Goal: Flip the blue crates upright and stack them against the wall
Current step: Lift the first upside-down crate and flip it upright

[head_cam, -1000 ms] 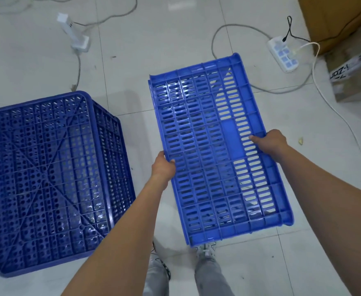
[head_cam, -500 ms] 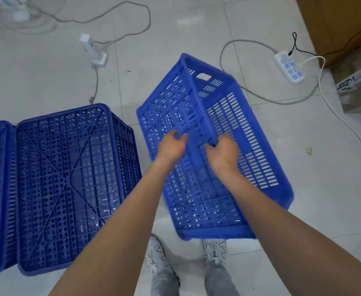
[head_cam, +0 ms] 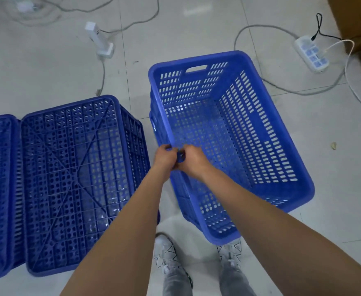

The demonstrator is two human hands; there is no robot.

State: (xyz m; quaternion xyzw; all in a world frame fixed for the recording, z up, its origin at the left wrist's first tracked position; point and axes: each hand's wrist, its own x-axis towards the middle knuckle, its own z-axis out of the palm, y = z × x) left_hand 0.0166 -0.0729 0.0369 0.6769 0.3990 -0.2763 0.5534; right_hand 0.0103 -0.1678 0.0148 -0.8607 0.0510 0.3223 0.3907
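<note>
Both hands, left (head_cam: 166, 157) and right (head_cam: 191, 160), curl closed on the open-side-up crate's (head_cam: 235, 133) left rim; two overturned crates (head_cam: 77, 180) lie left of it.

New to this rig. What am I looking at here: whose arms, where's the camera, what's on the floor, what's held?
No machine: a person's two bare arms, filmed by one wide-angle camera worn on the head, looking down. The left hand and right hand both grip the near-left rim of an upright blue slotted plastic crate, open side up. To its left, two upside-down blue plastic crates lie bottoms up on the pale tiled floor; the far one is cut off by the frame. Also there: a white power strip, grey cables, a second white strip, and the person's white sneakers.
</note>
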